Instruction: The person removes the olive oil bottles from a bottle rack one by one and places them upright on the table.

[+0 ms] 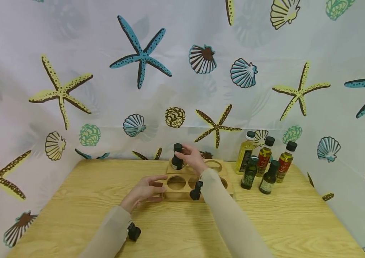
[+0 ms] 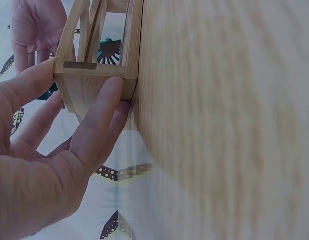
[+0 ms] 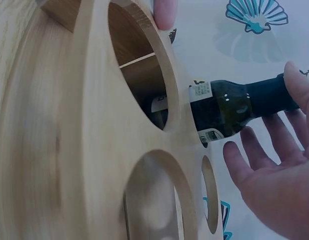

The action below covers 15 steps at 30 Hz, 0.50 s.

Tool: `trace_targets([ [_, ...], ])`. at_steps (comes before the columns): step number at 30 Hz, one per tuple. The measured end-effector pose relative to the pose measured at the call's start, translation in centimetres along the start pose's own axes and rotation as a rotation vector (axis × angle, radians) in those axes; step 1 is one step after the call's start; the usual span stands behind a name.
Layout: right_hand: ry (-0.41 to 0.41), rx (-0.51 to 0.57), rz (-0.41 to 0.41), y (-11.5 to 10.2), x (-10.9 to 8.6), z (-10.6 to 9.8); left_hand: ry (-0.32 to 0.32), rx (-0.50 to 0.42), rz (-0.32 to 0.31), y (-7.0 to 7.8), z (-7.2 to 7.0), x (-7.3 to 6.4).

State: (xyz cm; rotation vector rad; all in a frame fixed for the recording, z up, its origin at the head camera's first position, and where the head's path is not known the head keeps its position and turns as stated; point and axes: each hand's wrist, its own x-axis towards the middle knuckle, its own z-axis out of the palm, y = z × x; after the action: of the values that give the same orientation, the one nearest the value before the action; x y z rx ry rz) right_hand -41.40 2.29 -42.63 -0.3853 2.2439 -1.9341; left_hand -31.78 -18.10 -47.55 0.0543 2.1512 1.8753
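Observation:
A tiered wooden rack [image 1: 182, 196] with round holes stands on the table. In its rear left hole sits a small dark glass bottle [image 3: 227, 107] with a black cap, its lower part hidden by the rack. My right hand [image 1: 193, 158] pinches this bottle at the cap, thumb on one side and fingers on the other, as the right wrist view shows. At the rack's left end, my left hand [image 1: 145, 191] touches the wood with thumb and fingertips. The left wrist view shows its fingers [image 2: 102, 107] extended along the end panel.
Right of the rack stand several bottles: a tall yellow oil bottle [image 1: 245, 152], two red-labelled oil bottles [image 1: 264, 157], and two dark small bottles [image 1: 268, 179]. Behind the wooden table [image 1: 98, 182] hangs a white curtain [image 1: 176, 93] printed with starfish and shells.

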Motion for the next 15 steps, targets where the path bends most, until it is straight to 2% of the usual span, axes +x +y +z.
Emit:
trace_targets([
  [6,0.0,-0.044,-0.015,0.02,0.48,0.68,-0.005,0.006,0.003,-0.01,-0.23,0.06],
  [15,-0.028,-0.06,-0.017,0.61,0.26,0.1,-0.008,0.009,0.0,-0.13,0.21,0.17],
])
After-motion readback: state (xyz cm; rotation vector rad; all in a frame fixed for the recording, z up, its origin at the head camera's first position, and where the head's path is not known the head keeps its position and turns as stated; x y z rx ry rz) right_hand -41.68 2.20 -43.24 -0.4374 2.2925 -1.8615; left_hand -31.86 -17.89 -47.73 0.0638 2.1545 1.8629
